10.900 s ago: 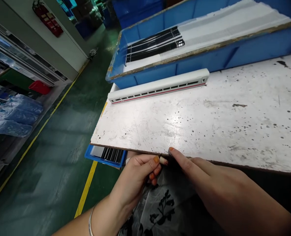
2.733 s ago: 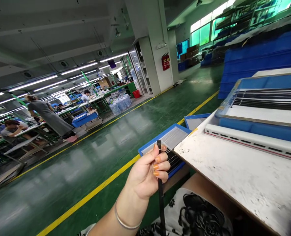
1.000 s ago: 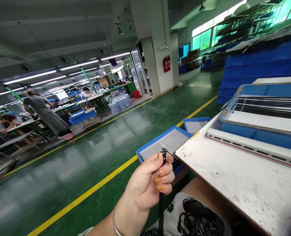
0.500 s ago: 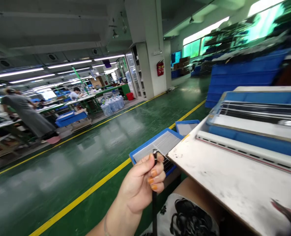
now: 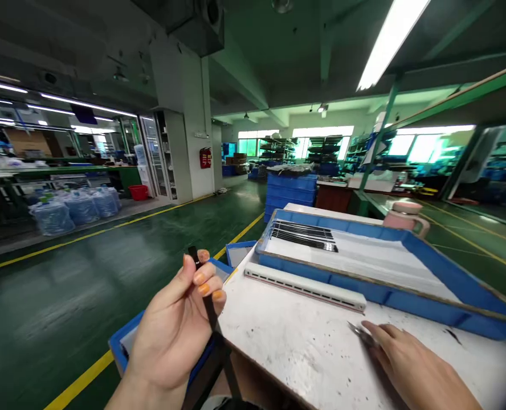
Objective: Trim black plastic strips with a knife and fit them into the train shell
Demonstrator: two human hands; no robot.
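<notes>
My left hand [image 5: 174,319] is raised beside the table's left edge, with thumb and fingers pinched on one end of a flat black strap [image 5: 227,364]. The strap hangs from the fingers towards my lap. My right hand [image 5: 415,361] rests low over the white tabletop [image 5: 278,336], its fingers closed on a small pointed metal tool [image 5: 359,331]. The tool's exact kind is unclear, and its tip points left. Just beyond it lies a long white slotted bar [image 5: 304,287]. Behind the bar, a blue tray [image 5: 342,279] holds several black strips [image 5: 302,234] on white sheets.
Blue trays [image 5: 122,336] stand low to the left of the table, partly behind my left hand. A pink lidded mug [image 5: 404,216] is behind the large tray. Further off are stacked blue crates [image 5: 289,191], wrapped water bottles [image 5: 80,206] and a red bucket [image 5: 138,192].
My view has swung right and levelled out, bringing the tray and tabletop into fuller view. My right hand with the metal tool shows more clearly. The left hand still pinches the strap.
</notes>
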